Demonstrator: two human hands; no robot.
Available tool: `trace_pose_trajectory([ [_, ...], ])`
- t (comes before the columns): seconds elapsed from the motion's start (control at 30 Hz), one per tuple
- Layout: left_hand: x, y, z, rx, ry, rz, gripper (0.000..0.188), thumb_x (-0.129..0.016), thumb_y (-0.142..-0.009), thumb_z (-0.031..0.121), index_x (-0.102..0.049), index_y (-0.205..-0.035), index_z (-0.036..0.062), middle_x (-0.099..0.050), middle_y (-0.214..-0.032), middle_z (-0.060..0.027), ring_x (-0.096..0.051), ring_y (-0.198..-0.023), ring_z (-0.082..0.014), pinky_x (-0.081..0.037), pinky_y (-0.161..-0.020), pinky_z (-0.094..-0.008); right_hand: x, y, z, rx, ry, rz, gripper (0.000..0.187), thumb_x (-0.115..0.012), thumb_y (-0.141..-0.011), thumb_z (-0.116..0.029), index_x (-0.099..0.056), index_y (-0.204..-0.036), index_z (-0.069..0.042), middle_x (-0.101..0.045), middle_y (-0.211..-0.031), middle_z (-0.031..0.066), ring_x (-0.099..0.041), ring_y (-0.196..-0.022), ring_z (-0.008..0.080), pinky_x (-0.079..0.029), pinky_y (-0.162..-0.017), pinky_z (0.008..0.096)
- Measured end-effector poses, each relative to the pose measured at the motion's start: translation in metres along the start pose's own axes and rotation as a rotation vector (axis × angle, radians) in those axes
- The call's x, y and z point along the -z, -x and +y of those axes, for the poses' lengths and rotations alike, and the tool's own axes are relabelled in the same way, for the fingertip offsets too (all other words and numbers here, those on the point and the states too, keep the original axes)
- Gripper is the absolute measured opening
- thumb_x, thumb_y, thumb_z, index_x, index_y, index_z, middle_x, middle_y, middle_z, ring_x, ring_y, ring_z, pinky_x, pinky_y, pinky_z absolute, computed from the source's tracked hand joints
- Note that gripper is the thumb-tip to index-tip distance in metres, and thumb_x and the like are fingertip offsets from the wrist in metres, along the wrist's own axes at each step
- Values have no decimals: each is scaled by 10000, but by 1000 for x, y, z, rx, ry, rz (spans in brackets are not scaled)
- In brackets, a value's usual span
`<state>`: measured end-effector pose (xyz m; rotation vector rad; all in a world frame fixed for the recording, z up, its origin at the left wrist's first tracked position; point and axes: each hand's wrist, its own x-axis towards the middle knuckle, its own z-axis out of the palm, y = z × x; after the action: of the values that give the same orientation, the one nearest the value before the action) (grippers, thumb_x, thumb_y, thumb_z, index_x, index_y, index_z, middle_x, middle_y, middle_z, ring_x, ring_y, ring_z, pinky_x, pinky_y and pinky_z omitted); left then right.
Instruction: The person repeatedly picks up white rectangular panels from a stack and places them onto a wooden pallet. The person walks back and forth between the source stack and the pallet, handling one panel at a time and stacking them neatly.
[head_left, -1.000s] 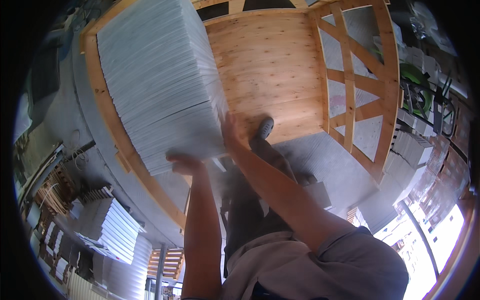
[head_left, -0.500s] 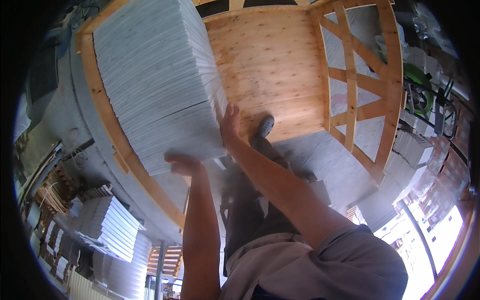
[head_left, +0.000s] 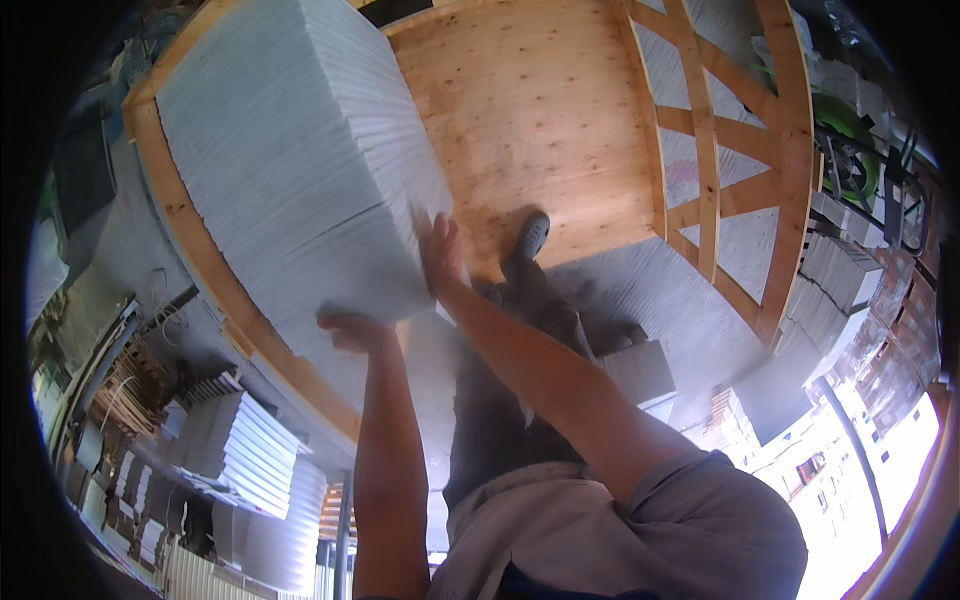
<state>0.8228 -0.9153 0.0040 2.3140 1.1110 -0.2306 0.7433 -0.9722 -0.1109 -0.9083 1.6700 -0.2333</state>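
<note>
A tall block of stacked pale grey-white sheets (head_left: 270, 150) fills the left part of a wooden crate. Against the stack's right side, near its close corner, lies my right hand (head_left: 443, 258), fingers fairly straight and raised along the sheet edges. My left hand (head_left: 355, 332) rests at the near end of the stack, its fingers stretched toward the left and slightly blurred. Neither hand wraps around a sheet as far as I can see. My shoe (head_left: 534, 235) stands by the near edge of the crate's plywood panel (head_left: 530, 120).
Slatted wooden framing (head_left: 705, 150) bounds the crate on the right, and a timber rail (head_left: 190, 230) on the left. A grey block (head_left: 640, 370) sits beside my leg. White ribbed stacks (head_left: 240, 450) stand at lower left, with more pale stacks (head_left: 835, 275) at right.
The stack and both my hands appear shifted a little left in view, while the crate's right frame sits slightly further right. My hands keep nearly the same places against the stack.
</note>
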Motion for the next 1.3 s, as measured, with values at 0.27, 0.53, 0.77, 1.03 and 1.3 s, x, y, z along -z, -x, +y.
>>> trace_pose_trajectory([
  [0.27,-7,3,-3,-46,48,-13,792,-263,-896,591,-517,-1121,-125,-555,-1106,-285,-577,-986,-403,-507,-807,-494,61,-34,-29,38,-90,180,453,-344,-959,-412,-502,-1055,1,-540,-950,246,-511,-928,413,-397,-827,448],
  [0.53,-10,-13,-11,-195,-117,9,782,-252,-903,564,-515,-1107,-144,-552,-1108,-289,-569,-986,-418,-508,-789,-490,7,-14,-6,-95,-66,34,483,-330,-949,-440,-497,-1122,-21,-525,-1118,239,-520,-1001,364,-404,-823,424],
  [0.77,-3,0,-4,-46,52,-63,742,-291,-907,536,-472,-1155,-139,-554,-1105,-283,-582,-972,-416,-516,-797,-470,159,-101,79,208,245,45,302,-489,-920,-319,-549,-1030,-44,-601,-975,121,-592,-825,217,-463,-631,357],
  [1.03,-8,-23,-16,-89,49,-52,710,-358,-893,532,-442,-1108,-139,-565,-1054,-288,-603,-938,-383,-540,-742,-450,357,-63,132,-277,20,176,314,-556,-849,-342,-578,-865,-30,-636,-755,95,-602,-542,154,-432,-421,262],
  [1.3,-6,-20,-20,-87,203,-61,805,-413,-839,599,-361,-1109,-158,-552,-1064,-308,-597,-952,-399,-543,-724,-458,371,-11,154,-101,121,-19,316,-529,-881,-302,-577,-971,-3,-648,-809,105,-612,-588,153,-474,-489,274],
])
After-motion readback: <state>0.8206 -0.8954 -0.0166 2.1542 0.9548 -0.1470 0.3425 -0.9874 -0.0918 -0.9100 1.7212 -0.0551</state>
